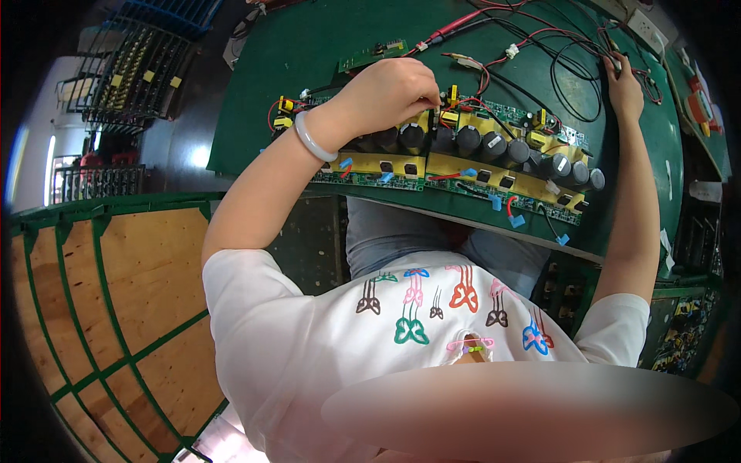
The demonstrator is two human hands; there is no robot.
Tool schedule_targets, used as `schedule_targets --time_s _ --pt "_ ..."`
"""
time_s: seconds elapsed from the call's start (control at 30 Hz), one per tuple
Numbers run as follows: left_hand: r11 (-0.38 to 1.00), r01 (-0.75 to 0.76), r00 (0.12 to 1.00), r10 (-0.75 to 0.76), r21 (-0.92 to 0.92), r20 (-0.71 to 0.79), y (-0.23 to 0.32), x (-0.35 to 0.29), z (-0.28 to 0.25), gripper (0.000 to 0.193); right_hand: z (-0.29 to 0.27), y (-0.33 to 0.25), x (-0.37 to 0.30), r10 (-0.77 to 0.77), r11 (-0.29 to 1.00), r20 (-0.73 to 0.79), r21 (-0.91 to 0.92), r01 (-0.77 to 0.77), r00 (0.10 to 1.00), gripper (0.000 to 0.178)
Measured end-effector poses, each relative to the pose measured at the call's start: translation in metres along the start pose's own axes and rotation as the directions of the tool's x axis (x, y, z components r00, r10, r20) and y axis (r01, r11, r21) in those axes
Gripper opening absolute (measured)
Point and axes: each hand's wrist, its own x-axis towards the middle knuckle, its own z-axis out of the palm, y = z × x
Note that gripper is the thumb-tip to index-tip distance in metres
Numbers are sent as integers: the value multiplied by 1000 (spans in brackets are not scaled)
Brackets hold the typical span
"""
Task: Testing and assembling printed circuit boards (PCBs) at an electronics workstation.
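Two long green circuit boards [575,148] lie end to end along the table's near edge, with black cylindrical capacitors, yellow insulated strips and loose wires tipped with blue connectors. My left hand [394,92], its wrist in a white bangle, reaches over the boards. Its fingers pinch together beside the joint between them; what they hold is hidden. Farther right, my right hand [622,86] is stretched out to the table's far right side. Its fingers curl round something small among the black and red cables [573,77], too small to name.
A smaller green circuit board [370,55] lies behind my left hand, near a red test probe [455,28]. A power socket [647,32] stands at the far right. Wire racks [127,73] are at the far left, and a green-framed wooden panel [147,278] is at the near left.
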Motion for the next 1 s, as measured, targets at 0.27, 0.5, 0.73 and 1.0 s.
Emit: schedule_targets --time_s 0.27,0.5,0.73,1.0 --pt "994 -71 995 65 81 77 2 9 3 4 1 1 1 5 1000 -9 -28 -5 1000 51" --pt "977 -92 987 65 191 145 8 16 4 4 -6 -7 -8 -24 1000 -55 -2 24 998 55" --pt "995 14 994 -3 97 -112 30 31 -5 12 -19 -10 -15 -261 959 -145 75 273 955 59" --pt "993 -68 992 78 -92 98 44 68 29 21 -93 -82 -71 -651 691 252 588 421 716 26"
